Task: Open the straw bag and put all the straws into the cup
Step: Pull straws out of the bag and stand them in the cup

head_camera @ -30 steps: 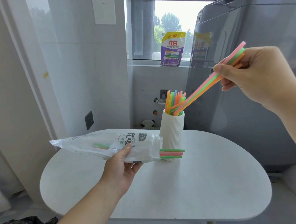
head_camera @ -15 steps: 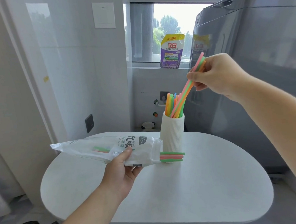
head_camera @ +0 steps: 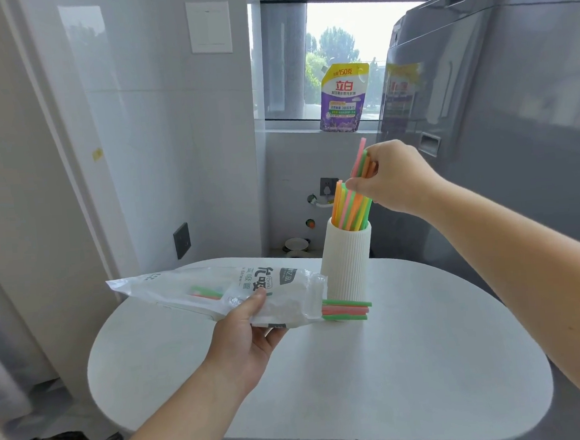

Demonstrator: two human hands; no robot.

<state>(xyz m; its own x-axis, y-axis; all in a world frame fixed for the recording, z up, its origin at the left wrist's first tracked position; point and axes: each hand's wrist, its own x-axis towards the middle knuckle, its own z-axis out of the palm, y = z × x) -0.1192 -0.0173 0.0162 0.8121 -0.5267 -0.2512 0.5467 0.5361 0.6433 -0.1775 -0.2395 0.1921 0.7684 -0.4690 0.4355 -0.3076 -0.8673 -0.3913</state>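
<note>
Inspector: Cup position, please.

Operator: I log the ribbed white cup [head_camera: 348,260] upright on the white counter [head_camera: 395,367], toward the far edge. Orange, pink and green standing straws [head_camera: 340,204] fill it, leaning and reaching well above its rim.

Inspector: Right hand?

Operator: I place the right hand [head_camera: 395,181] just above the cup's mouth and slightly to its right. Its fingers are pinched round a held bundle [head_camera: 361,159] of pink, green and orange straws. The bundle is near upright. Its lower ends run down among the straws in the cup, and a pink tip shows above the fingers.

Inspector: Left hand?

Operator: The left hand [head_camera: 251,329] is left of the cup and nearer to me. The thumb is on top and the fingers are underneath, clamped on the straw bag [head_camera: 218,290]. The bag lies roughly level, its open end beside the cup's base. Green and pink protruding straws [head_camera: 346,310] stick out of that end across the front of the cup's foot. I cannot tell whether they touch the cup.

Inspector: Surroundings?

Operator: Behind the cup, a purple-and-yellow pouch [head_camera: 343,97] stands on the windowsill. To the cup's right is a grey appliance [head_camera: 516,135].
</note>
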